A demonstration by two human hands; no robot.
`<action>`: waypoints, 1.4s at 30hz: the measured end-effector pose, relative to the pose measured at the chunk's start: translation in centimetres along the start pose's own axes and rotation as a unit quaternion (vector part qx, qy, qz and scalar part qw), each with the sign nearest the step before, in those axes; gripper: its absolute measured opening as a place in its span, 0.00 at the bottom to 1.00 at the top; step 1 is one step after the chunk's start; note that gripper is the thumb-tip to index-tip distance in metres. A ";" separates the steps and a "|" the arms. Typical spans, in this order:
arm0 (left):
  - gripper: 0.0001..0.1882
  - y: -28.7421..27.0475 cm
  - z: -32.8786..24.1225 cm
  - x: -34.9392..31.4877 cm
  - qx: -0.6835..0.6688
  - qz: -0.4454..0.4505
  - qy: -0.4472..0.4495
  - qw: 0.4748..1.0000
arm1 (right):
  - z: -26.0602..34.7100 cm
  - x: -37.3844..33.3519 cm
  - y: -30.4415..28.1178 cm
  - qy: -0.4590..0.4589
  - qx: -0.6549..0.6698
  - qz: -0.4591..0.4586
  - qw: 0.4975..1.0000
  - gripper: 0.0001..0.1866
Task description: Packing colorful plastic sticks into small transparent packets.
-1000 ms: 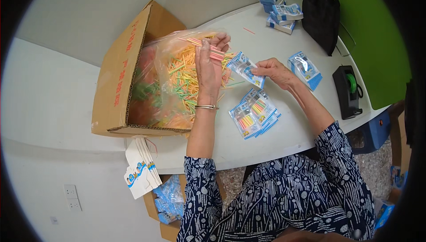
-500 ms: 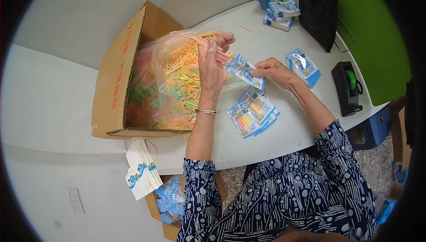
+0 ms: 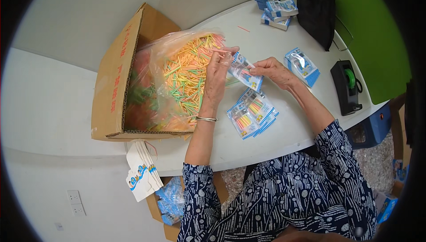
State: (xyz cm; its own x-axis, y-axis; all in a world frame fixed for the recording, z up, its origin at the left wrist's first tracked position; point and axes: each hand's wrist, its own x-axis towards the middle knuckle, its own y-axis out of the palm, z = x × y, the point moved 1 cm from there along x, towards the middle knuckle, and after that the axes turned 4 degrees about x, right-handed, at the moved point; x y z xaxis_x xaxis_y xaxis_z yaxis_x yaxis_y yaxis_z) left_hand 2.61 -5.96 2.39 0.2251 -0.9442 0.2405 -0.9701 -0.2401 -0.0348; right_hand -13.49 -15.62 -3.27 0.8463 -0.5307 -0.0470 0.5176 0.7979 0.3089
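Note:
My right hand (image 3: 276, 72) pinches the side of a small clear packet (image 3: 251, 80) with blue-and-white print. Pink sticks show inside this packet. My left hand (image 3: 215, 80), wearing a bangle, is closed at the packet's upper left end with a few thin pink sticks (image 3: 218, 50) in its fingers. Whether these reach into the packet is hard to make out. Just beyond the left hand lies a heap of thin pink, yellow, orange and green sticks (image 3: 182, 71) in a clear plastic bag. Several filled packets (image 3: 243, 120) overlap on the table below the held one.
A cardboard box (image 3: 116, 82) on its side holds the bag. Far back are small blue-and-white boxes (image 3: 280, 9) and a black bag (image 3: 316, 13). A tape dispenser (image 3: 344, 91) and another packet (image 3: 301, 64) lie right. Folded cartons (image 3: 144, 175) hang at the table's near left edge.
The sticks in my left hand have gone from a raised bundle to the packet's end, and pink sticks now show inside the packet. My right hand has barely moved.

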 end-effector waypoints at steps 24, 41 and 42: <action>0.17 -0.4 -0.4 -0.1 0.109 0.040 -0.039 0.992 | 0.8 0.9 1.5 -0.021 -0.034 0.040 0.998 0.14; 0.18 0.4 -0.7 -0.4 0.171 0.058 0.000 0.984 | 1.0 -1.3 1.8 0.012 -0.053 0.052 0.997 0.11; 0.18 0.3 -0.8 -0.5 0.172 0.058 0.000 0.983 | 1.3 -1.4 2.0 0.017 -0.076 0.055 0.995 0.12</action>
State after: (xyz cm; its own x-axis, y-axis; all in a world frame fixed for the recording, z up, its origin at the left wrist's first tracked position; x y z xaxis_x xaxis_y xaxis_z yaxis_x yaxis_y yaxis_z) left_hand 2.17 -5.38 3.07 0.1153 -0.9696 0.2160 -0.9016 -0.1934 -0.3870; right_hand -13.85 -13.64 -1.35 0.9010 -0.4306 -0.0536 0.4332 0.8858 0.1664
